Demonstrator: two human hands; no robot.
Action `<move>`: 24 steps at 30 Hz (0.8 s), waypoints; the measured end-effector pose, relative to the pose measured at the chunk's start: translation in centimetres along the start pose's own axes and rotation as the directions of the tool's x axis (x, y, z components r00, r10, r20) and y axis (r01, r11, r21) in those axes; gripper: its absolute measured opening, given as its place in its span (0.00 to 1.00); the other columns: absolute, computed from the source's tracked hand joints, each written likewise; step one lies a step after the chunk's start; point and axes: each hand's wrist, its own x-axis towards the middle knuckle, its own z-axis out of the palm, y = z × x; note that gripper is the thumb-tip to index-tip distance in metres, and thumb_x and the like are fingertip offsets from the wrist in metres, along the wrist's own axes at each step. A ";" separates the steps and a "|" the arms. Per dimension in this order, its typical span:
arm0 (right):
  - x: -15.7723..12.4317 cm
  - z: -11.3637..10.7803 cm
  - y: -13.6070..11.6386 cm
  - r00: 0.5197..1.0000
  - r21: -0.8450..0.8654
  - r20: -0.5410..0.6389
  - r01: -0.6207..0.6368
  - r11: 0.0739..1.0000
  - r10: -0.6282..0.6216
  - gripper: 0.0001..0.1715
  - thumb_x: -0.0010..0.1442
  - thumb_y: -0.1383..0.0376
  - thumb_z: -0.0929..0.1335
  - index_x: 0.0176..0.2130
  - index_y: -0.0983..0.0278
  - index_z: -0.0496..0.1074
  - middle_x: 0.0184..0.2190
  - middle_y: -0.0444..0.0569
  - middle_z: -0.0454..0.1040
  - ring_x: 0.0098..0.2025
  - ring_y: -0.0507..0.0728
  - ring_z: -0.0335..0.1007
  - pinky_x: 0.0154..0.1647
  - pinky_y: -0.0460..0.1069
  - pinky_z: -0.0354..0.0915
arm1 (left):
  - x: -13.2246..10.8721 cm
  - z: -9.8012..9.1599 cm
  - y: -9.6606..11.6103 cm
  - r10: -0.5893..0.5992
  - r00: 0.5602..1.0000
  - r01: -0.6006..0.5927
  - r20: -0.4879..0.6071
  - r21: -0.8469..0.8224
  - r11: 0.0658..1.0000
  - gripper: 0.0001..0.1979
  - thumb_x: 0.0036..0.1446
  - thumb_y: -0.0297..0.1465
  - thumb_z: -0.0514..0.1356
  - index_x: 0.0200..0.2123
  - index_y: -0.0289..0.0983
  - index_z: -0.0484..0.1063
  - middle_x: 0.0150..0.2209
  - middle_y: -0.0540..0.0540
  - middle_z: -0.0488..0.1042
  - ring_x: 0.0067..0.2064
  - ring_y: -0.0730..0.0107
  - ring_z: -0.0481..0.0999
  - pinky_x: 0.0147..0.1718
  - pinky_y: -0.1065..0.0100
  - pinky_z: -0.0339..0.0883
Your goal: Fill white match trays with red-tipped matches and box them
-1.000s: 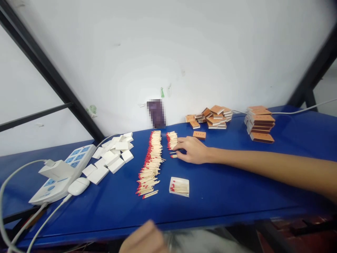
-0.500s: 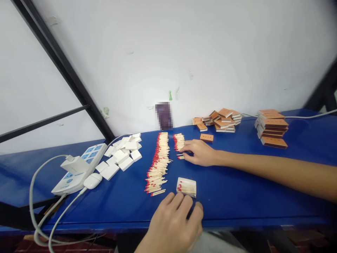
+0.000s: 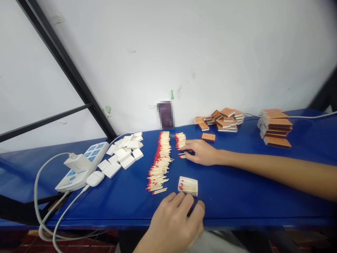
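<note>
My right hand (image 3: 201,151) reaches across the blue table (image 3: 237,196) and lies on a small bunch of red-tipped matches (image 3: 180,140), fingertips pressed together on a few loose ones. My left hand (image 3: 175,221) rests at the near table edge, fingers loosely curled, fingertips just short of a white open tray of matches (image 3: 188,185). A long row of matches (image 3: 160,161) lies between the hands, to the left.
A pile of white empty trays (image 3: 123,154) lies left of the matches. A white power strip (image 3: 80,165) with plug, cables and a white earbud case (image 3: 95,178) sits at the far left. Orange matchbox sleeves (image 3: 222,118) and a stack (image 3: 276,127) stand by the wall.
My left hand came up from below the table edge to the white tray of matches. The view shifted slightly; the right hand stayed on the small bunch.
</note>
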 end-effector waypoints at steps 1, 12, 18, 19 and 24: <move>0.0 0.0 0.0 1.000 0.001 0.004 -0.002 1.000 0.002 0.15 0.61 0.68 0.65 0.45 0.65 0.78 0.38 0.52 0.77 0.40 0.57 0.73 0.41 0.50 0.64 | 0.0 -0.1 -0.1 -0.010 1.000 0.010 0.002 -0.019 1.000 0.09 0.62 0.26 0.52 0.42 0.35 0.71 0.29 0.48 0.68 0.28 0.65 0.69 0.28 0.64 0.69; 0.1 0.1 0.0 1.000 -0.023 0.026 -0.013 1.000 0.014 0.14 0.61 0.67 0.65 0.44 0.65 0.78 0.37 0.52 0.77 0.39 0.57 0.73 0.40 0.49 0.63 | -0.8 -1.0 -0.8 -0.154 0.988 0.153 0.010 -0.191 0.969 0.11 0.64 0.28 0.51 0.48 0.35 0.68 0.31 0.46 0.71 0.29 0.64 0.72 0.26 0.65 0.69; 0.1 0.0 -0.1 0.999 -0.002 0.032 -0.007 1.000 0.007 0.16 0.62 0.67 0.65 0.47 0.66 0.76 0.40 0.53 0.78 0.40 0.57 0.73 0.42 0.50 0.64 | -0.7 -0.6 -0.3 -0.104 0.995 0.103 -0.004 -0.085 0.991 0.10 0.63 0.27 0.52 0.46 0.34 0.69 0.30 0.46 0.70 0.28 0.63 0.71 0.26 0.63 0.69; 0.1 0.0 -0.1 0.999 0.001 0.033 -0.002 1.000 0.002 0.16 0.61 0.67 0.65 0.47 0.66 0.77 0.40 0.53 0.78 0.40 0.57 0.73 0.41 0.50 0.64 | -0.7 -0.6 -0.3 -0.105 0.994 0.105 -0.004 -0.081 0.991 0.10 0.63 0.27 0.52 0.46 0.34 0.69 0.30 0.47 0.71 0.29 0.63 0.71 0.27 0.63 0.69; 0.0 0.0 -0.1 0.999 -0.013 0.027 0.023 1.000 -0.022 0.15 0.62 0.67 0.65 0.45 0.65 0.77 0.38 0.52 0.78 0.38 0.57 0.73 0.42 0.50 0.63 | -0.8 -0.5 -0.3 -0.096 0.995 0.096 -0.003 -0.072 0.993 0.11 0.64 0.28 0.51 0.46 0.34 0.69 0.29 0.47 0.70 0.28 0.63 0.70 0.28 0.62 0.69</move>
